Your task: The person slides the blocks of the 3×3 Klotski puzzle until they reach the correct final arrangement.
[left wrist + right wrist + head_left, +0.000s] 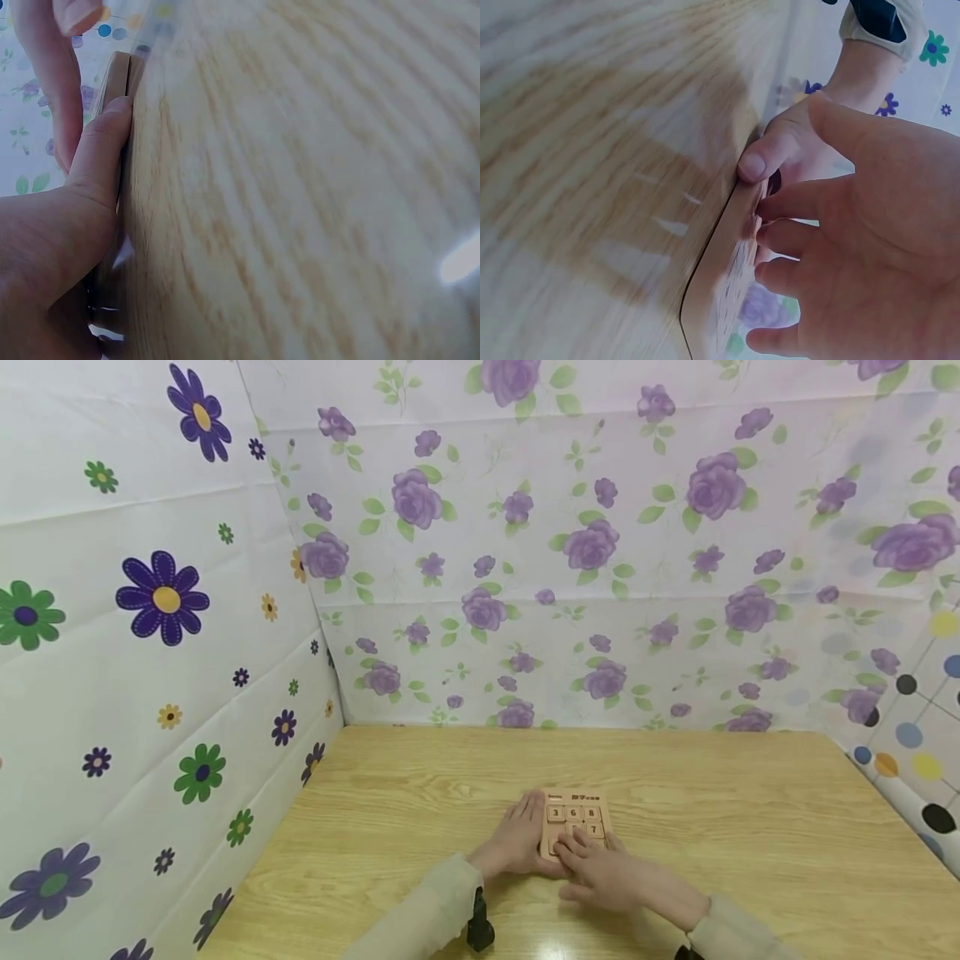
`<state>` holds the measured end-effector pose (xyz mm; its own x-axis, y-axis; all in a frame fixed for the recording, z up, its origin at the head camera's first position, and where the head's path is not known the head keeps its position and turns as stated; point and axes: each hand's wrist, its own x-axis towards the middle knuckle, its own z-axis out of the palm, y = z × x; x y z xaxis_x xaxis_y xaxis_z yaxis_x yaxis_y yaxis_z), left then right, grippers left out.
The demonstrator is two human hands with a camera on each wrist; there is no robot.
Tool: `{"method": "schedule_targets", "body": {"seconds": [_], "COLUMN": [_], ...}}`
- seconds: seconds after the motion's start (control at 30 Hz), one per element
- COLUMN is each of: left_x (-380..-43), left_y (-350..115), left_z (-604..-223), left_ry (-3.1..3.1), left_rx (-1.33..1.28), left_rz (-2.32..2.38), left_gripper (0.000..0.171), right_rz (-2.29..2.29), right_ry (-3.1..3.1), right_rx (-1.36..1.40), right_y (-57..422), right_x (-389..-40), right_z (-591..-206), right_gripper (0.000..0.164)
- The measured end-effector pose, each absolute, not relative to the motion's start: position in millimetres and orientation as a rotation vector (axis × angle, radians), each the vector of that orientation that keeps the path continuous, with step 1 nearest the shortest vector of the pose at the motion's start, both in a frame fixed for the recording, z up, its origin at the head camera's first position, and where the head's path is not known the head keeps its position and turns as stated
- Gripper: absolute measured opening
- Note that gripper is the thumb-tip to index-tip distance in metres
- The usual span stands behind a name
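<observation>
A wooden sliding number puzzle [582, 815] lies flat on the table, its top row reading 3, 6, 8. Below, a 7 shows beside a partly covered tile, and the space left of that tile is vacant. My left hand [519, 842] holds the board at its left side, thumb [103, 142] along the near edge. Over the lower tiles lies my right hand [606, 872], its fingertips on the tile face and hiding the lower numbers. In the right wrist view that hand [877, 240] has fingers extended toward the puzzle's face, near the board's side [711, 277].
The wood-grain table [420, 777] extends around the puzzle. A purple-flowered cloth [525, 552] hangs behind it, a daisy-print cloth [135, 693] on the left and a dotted cloth [918, 727] on the right. A black wrist device [480, 927] sits at the left sleeve.
</observation>
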<state>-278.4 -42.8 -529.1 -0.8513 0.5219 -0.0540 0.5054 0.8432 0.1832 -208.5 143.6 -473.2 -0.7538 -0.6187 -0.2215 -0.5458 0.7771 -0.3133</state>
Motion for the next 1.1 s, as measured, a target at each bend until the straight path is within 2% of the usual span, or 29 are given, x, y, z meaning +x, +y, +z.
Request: {"method": "schedule_targets", "body": {"seconds": [1.1], "left_x": [-276], "left_y": [-44], "left_z": [-526], "left_ry": [2.916], "left_rx": [0.816], "left_rz": [0.208], "left_gripper": [0.127], "right_rz": [-0.341], "right_ry": [2.66], "right_rx": [-0.965], "right_y": [147], "right_x": [-221], "right_z": [-477], "right_gripper": [0.071]}}
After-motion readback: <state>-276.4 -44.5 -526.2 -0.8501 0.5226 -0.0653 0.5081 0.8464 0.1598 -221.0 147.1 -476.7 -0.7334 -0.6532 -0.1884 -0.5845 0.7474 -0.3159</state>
